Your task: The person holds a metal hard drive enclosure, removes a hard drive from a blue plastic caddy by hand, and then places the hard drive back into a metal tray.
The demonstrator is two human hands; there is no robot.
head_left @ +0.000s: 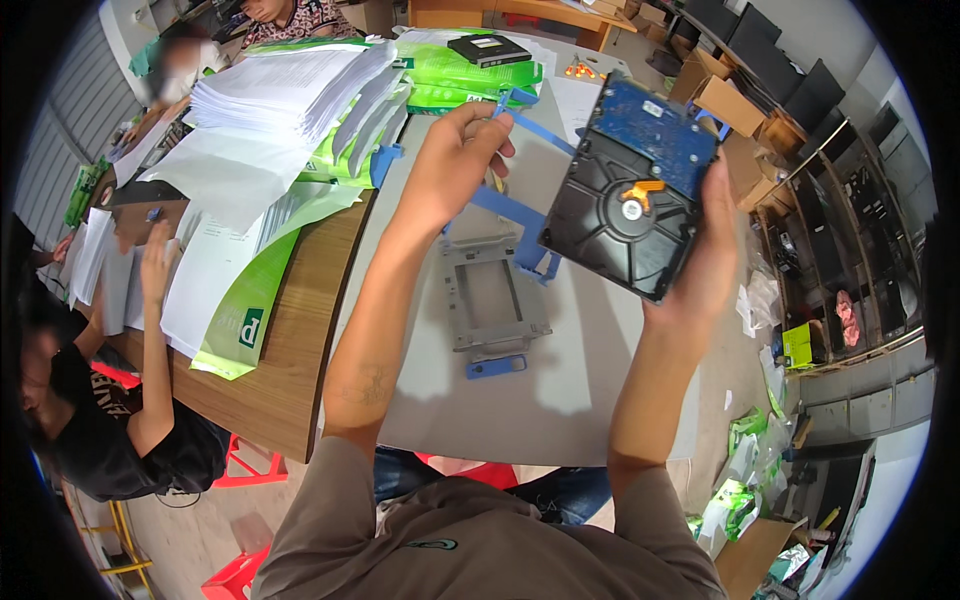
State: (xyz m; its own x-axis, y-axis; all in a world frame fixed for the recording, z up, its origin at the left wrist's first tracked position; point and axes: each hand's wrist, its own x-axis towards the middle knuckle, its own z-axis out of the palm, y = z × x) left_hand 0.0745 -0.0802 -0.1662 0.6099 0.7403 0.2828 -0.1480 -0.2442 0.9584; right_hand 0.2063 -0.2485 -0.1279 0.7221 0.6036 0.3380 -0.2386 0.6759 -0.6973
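Head view, so you're looking straight down past the chest. Right hand (705, 255) first: forearm angled up from the bottom edge, wrist lifted off the table, palm against the outer edge of a hard drive (620, 225). It's gripping that drive by the lower right side, thumb up along the edge, the other fingers mostly hidden behind it. The drive is up in the air, tilted, with the black casing and blue circuit board facing the camera and a small orange piece near the middle.

Left hand (468, 160) reaches further forward, wrist bent, fingers curled, thumb closed toward them on the end of a blue plastic drive caddy (512, 208). Two blue rails run from that hand toward the drive's left edge; can't tell if they actually touch it.

Below that, a grey metal drive cage (490, 330) sits on the pale grey table (425, 425), with a small blue plastic piece (496, 367) just beside its near end. Far end of the table has green paper packs (435, 82), a black slim optical drive (489, 50) on top of them, and some orange-handled pliers (582, 68).

Off to the left, a wood-topped table (285, 385) is loaded with a big paper stack (285, 95), and a co-worker's hand (156, 262) is raised near the loose sheets.
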